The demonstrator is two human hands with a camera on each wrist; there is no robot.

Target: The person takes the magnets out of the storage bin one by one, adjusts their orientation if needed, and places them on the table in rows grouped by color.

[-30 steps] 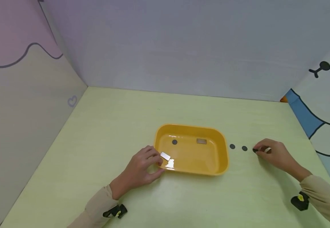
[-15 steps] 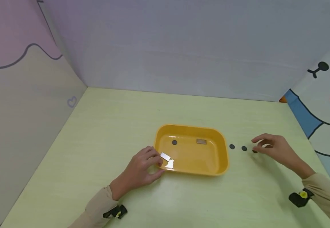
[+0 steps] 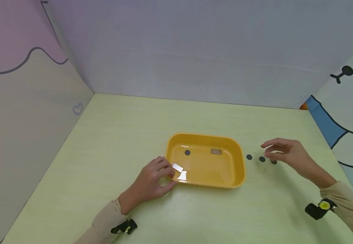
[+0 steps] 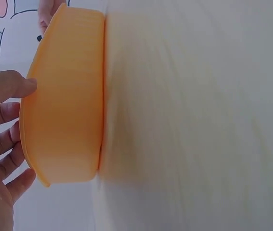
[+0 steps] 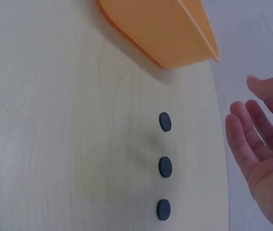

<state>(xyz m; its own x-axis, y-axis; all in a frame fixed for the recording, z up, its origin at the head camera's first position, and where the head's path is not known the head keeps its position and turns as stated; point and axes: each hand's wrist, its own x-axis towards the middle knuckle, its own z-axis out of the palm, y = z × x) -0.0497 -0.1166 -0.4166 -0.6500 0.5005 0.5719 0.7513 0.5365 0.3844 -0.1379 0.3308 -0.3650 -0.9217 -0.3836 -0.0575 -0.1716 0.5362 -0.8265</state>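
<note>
A yellow plastic tray [image 3: 222, 176] stands on the table. My left hand [image 3: 150, 179] grips its near-left corner; in the left wrist view the thumb [image 4: 18, 85] lies against the outside near the rim, with the fingers on the other side. Right of the tray lies a row of small black discs: one disc [image 3: 249, 157] nearest the tray, a middle disc [image 3: 262, 159] and a far disc [image 3: 274, 162] partly behind my right hand [image 3: 292, 157]. That hand hovers over the row, fingers apart from the thumb, holding nothing. The right wrist view shows all three discs flat, evenly spaced.
Inside the tray are a dark disc [image 3: 187, 153], a brownish rectangular plate [image 3: 216, 151] and a shiny silver rectangle [image 3: 177, 167] near my left fingers. A pale wall [image 3: 194, 51] closes off the table's back, and printed panels [image 3: 351, 118] border both sides.
My right hand has let go of the far disc, leaving it at the row's end, then risen and moved a little left. The left hand and tray have stayed in place.
</note>
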